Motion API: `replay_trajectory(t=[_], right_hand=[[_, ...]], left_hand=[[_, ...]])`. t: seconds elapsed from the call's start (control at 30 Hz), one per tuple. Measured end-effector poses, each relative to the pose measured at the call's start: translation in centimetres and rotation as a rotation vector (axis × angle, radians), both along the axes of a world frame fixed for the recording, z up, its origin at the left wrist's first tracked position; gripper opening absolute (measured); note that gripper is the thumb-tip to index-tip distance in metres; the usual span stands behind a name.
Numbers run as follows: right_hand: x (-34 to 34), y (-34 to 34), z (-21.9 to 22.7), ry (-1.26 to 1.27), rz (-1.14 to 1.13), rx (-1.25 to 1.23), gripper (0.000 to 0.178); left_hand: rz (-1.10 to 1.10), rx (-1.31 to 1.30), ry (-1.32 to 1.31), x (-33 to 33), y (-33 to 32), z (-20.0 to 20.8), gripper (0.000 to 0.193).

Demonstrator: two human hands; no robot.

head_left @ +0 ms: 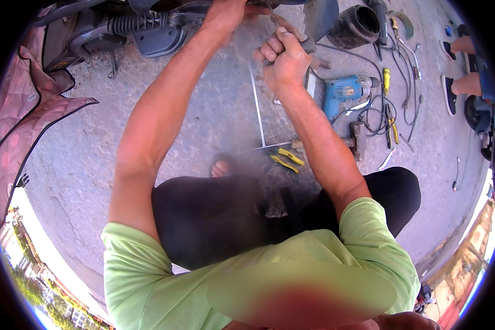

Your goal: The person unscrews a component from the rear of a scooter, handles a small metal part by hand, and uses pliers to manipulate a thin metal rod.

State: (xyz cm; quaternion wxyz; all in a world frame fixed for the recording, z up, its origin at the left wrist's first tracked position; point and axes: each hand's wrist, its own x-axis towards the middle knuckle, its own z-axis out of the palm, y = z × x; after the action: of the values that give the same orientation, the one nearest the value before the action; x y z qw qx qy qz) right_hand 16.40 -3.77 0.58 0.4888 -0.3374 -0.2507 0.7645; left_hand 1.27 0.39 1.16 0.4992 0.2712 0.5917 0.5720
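Note:
My right hand [287, 58] is closed around a dark, round-ended handle [309, 45] that sticks out on its right side. A thin rod [274, 19] shows just above that fist; whether it belongs to the handle I cannot make out. My left hand [225, 21] reaches up against the underside of a motorcycle [159, 41] at the top edge. Its fingers are mostly hidden there. A black cylinder [355, 27], open at one end, lies right of my right hand.
Right of my forearm lie a blue power drill [344, 92], a hammer [358, 140], yellow-handled pliers [287, 159], a yellow screwdriver [386, 81] and cables. A thin metal rod [257, 104] lies on the concrete. Another person's feet [449, 93] are far right; a quilted cover [36, 121] hangs left.

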Motion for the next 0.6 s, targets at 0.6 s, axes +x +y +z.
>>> replay_trajectory(t=[0.6], right_hand=[[0.5,0.6,-2.1,0.155,0.038,0.011,0.03]], left_hand=[[-0.07,0.014,-0.072,-1.0,0.0,0.0,0.051]])
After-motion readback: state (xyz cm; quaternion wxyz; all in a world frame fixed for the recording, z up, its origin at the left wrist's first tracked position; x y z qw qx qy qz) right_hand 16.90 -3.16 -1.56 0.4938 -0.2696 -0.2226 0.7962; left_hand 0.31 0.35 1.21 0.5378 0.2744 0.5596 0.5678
